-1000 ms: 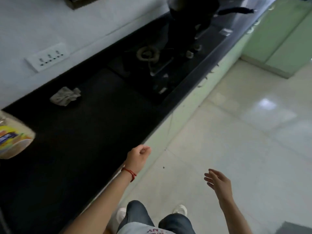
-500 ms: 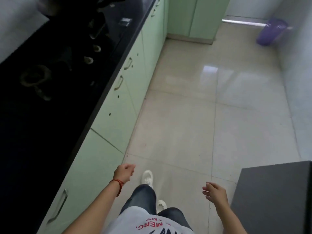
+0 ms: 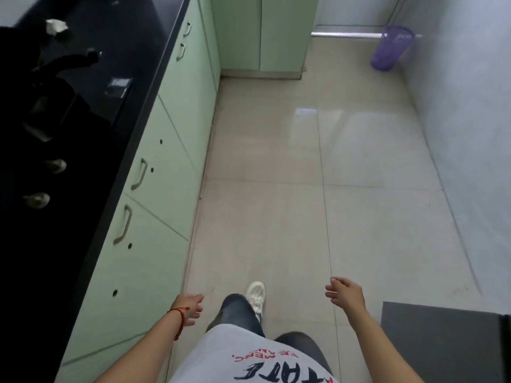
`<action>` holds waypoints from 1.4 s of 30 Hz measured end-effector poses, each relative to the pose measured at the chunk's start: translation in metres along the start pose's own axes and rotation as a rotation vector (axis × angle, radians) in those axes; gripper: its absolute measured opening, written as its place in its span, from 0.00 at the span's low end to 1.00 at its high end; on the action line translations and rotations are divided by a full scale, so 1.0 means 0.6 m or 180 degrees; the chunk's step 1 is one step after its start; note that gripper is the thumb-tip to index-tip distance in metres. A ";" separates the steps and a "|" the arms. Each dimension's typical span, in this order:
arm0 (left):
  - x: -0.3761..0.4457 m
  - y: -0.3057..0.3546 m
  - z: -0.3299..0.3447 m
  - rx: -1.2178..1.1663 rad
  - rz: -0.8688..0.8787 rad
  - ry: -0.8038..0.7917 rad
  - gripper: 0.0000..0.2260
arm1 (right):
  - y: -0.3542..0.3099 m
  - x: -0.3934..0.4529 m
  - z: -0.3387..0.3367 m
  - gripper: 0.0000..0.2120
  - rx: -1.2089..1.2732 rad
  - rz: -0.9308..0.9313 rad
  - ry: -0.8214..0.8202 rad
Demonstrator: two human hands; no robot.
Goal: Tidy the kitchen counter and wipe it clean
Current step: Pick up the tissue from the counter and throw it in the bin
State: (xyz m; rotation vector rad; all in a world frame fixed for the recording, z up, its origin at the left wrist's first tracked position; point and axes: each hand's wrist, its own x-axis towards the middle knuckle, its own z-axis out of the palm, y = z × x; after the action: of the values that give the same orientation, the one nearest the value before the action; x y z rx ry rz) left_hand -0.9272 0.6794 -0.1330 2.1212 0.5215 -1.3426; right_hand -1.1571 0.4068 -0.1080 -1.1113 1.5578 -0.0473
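Observation:
The black kitchen counter (image 3: 83, 217) runs along the left edge of the view. A crumpled white paper (image 3: 56, 26) lies on it at the far end, and a small clear wrapper (image 3: 117, 87) lies nearer the counter's front edge. My left hand (image 3: 189, 309), with a red string on its wrist, hangs beside the green cabinets with loose, empty fingers. My right hand (image 3: 344, 295) is held out over the floor, fingers apart and empty. Both hands are off the counter.
A black pan with a long handle (image 3: 66, 62) and stove knobs (image 3: 38, 200) sit on the counter. Green cabinet doors (image 3: 154, 189) line the left side. A purple bin (image 3: 391, 48) stands at the far right wall. A dark grey surface (image 3: 442, 341) is at the bottom right.
The view has swung from the counter toward the floor and down the kitchen. Both hands have dropped lower; my left hand has opened from a loose fist.

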 end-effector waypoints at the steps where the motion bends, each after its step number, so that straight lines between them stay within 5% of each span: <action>1: 0.003 0.039 0.001 0.0008 0.0032 0.0010 0.07 | -0.018 0.014 -0.002 0.07 -0.0023 0.0003 0.0031; 7: -0.015 0.231 0.032 -0.0075 0.0357 -0.0221 0.08 | -0.050 0.047 -0.033 0.13 -0.0022 0.0300 0.0161; 9: 0.040 0.431 0.101 -0.0068 0.0454 -0.0346 0.07 | -0.132 0.188 -0.064 0.12 0.0020 0.0442 0.0265; 15: 0.043 0.610 0.154 -0.0048 0.0751 -0.0344 0.07 | -0.250 0.284 -0.088 0.09 0.0022 0.0496 0.0250; 31: 0.170 0.833 0.152 -0.0672 0.0006 0.0235 0.08 | -0.786 0.603 -0.003 0.06 -0.0510 -0.0247 -0.0478; 42: 0.261 1.205 0.109 -0.1234 0.0225 0.0210 0.10 | -1.074 0.763 0.114 0.04 -0.0924 -0.0370 -0.0600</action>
State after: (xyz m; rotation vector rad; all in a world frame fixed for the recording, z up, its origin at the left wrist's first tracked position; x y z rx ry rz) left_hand -0.4760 0.0896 -0.1118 1.8498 0.6676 -1.0379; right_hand -0.6591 -0.2110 -0.1036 -1.3917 1.3575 0.2059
